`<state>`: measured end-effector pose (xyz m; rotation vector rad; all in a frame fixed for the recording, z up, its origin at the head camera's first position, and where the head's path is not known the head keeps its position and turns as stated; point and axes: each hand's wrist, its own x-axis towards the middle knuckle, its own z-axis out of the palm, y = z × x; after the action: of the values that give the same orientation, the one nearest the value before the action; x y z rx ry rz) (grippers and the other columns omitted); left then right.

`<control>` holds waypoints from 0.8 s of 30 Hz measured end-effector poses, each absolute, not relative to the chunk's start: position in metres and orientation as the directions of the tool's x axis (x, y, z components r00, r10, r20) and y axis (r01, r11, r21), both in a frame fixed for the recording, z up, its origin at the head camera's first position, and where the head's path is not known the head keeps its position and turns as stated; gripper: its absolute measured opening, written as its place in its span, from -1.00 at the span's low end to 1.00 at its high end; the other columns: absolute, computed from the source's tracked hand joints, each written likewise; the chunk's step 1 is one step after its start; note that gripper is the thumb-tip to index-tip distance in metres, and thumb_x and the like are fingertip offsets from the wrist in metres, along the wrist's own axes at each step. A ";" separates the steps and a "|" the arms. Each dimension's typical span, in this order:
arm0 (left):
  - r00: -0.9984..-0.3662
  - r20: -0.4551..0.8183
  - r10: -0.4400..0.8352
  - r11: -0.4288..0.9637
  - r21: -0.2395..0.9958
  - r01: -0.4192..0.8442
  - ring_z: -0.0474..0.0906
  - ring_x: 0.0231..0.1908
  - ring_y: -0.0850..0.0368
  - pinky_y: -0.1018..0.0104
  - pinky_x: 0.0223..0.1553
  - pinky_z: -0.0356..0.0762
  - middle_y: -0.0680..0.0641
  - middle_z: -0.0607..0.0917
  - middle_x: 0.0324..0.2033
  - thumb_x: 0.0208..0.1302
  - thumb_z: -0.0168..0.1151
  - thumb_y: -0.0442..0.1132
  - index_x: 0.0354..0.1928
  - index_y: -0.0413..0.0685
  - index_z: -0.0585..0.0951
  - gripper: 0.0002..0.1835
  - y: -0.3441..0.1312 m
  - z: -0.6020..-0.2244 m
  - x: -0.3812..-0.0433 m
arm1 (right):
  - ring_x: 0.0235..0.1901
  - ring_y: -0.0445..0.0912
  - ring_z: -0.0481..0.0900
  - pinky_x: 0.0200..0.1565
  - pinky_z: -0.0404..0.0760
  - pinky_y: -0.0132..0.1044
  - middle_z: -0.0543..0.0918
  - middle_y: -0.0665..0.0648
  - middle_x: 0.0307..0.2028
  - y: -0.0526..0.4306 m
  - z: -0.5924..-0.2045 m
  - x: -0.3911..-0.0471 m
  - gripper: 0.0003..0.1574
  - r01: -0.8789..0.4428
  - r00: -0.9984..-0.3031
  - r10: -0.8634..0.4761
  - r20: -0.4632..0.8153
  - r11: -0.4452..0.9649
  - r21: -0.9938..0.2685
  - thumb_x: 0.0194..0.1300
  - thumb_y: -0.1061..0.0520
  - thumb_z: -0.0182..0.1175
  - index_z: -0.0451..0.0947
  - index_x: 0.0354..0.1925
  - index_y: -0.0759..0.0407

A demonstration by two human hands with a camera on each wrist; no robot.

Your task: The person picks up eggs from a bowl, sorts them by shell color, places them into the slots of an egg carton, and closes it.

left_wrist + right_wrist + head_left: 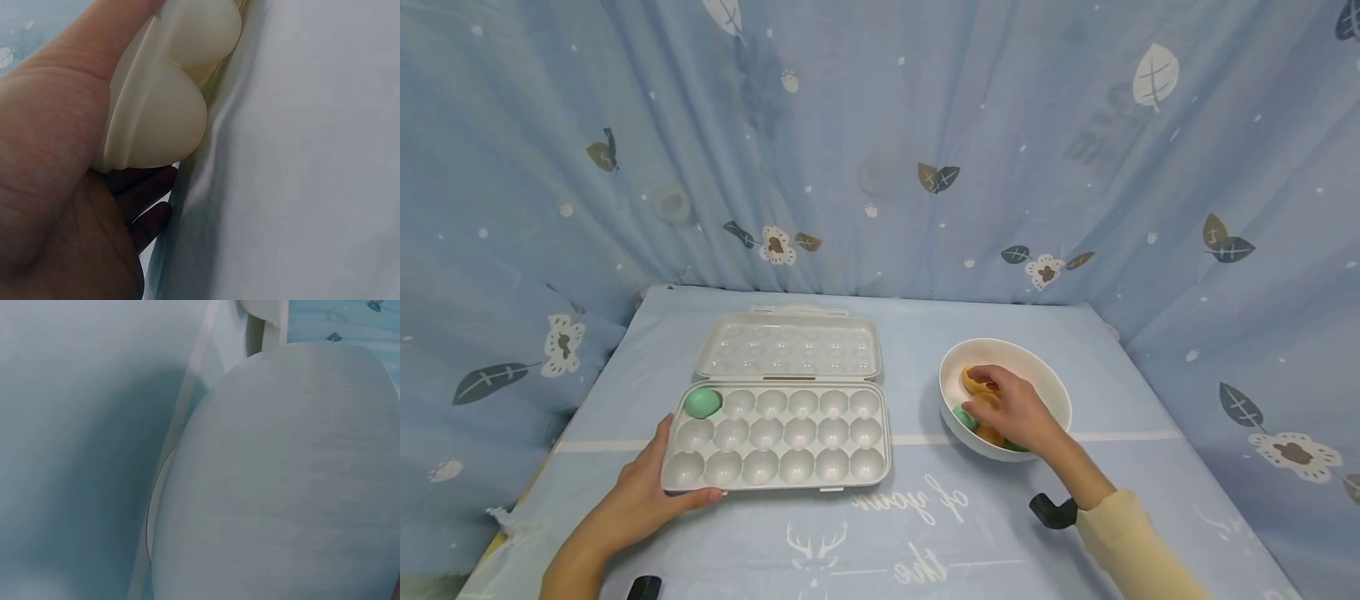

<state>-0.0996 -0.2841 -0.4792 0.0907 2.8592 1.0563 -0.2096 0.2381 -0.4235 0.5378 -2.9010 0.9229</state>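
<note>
A grey egg tray (775, 450) lies open, its lid (790, 346) folded back behind it. In its back left cup sits one green egg (703, 403); the other cups hold nothing. My left hand (640, 487) grips the tray's front left corner, thumb along the front edge and fingers at the left side. The left wrist view shows the rounded undersides of the cups (162, 119) beside that hand. Over the white bowl (1045, 387), my right hand (1011, 408) reaches in among orange and green eggs. An orange egg (987, 400) shows between its thumb and fingers; I cannot tell whether they pinch it.
Blue patterned cloth (880, 533) covers the table. A blue curtain (865, 150) hangs behind it and along both sides. Dark wrist-camera parts (1052, 511) show by the right wrist. The bowl's outer wall (269, 475) fills much of the right wrist view.
</note>
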 end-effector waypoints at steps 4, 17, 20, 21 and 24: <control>-0.994 -0.057 0.089 0.759 0.651 0.030 0.23 0.36 -0.57 -0.54 0.17 0.34 -0.52 0.14 0.49 0.04 0.57 0.26 0.64 -0.12 -0.35 0.50 -0.284 -0.480 -0.100 | 0.20 0.18 0.62 0.23 0.60 0.08 0.65 0.25 0.19 0.242 -0.422 -0.205 -0.32 -0.361 -0.928 -0.352 0.123 0.763 -0.536 0.25 0.09 0.49 0.51 0.26 0.26; -0.995 -0.040 0.089 0.766 0.642 0.043 0.28 0.34 -0.55 -0.51 0.14 0.38 -0.50 0.18 0.48 0.03 0.58 0.26 0.64 -0.12 -0.33 0.50 -0.283 -0.479 -0.100 | 0.07 0.03 0.71 0.13 0.68 -0.08 0.65 0.13 0.13 0.246 -0.425 -0.206 -0.43 -0.403 -0.867 -0.498 0.003 0.699 -0.591 0.29 0.23 0.41 0.52 0.24 0.24; -0.995 -0.032 0.090 0.762 0.645 0.048 0.29 0.34 -0.54 -0.50 0.15 0.38 -0.50 0.19 0.48 0.02 0.58 0.25 0.64 -0.11 -0.32 0.49 -0.283 -0.479 -0.099 | 0.04 -0.01 0.70 0.12 0.69 -0.09 0.66 0.08 0.10 0.246 -0.425 -0.207 -0.45 -0.408 -0.864 -0.504 -0.012 0.712 -0.571 0.29 0.23 0.42 0.54 0.22 0.20; -0.995 -0.032 0.090 0.761 0.647 0.048 0.28 0.34 -0.54 -0.51 0.15 0.38 -0.50 0.19 0.48 0.02 0.59 0.25 0.64 -0.12 -0.32 0.50 -0.283 -0.478 -0.099 | 0.04 -0.03 0.70 0.12 0.69 -0.09 0.67 0.07 0.09 0.246 -0.425 -0.207 -0.45 -0.409 -0.863 -0.505 -0.016 0.717 -0.564 0.28 0.23 0.42 0.54 0.22 0.19; -0.995 -0.037 0.089 0.759 0.649 0.044 0.27 0.35 -0.55 -0.52 0.16 0.36 -0.51 0.18 0.48 0.02 0.59 0.25 0.64 -0.13 -0.33 0.50 -0.283 -0.478 -0.099 | 0.02 -0.04 0.69 0.11 0.69 -0.09 0.68 0.04 0.05 0.244 -0.426 -0.208 -0.46 -0.417 -0.860 -0.510 -0.017 0.722 -0.552 0.27 0.23 0.43 0.55 0.20 0.17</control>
<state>-0.0992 -0.2826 -0.4783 0.1093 2.8844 1.0620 -0.2081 0.2445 -0.4257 0.8329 -3.0692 0.9169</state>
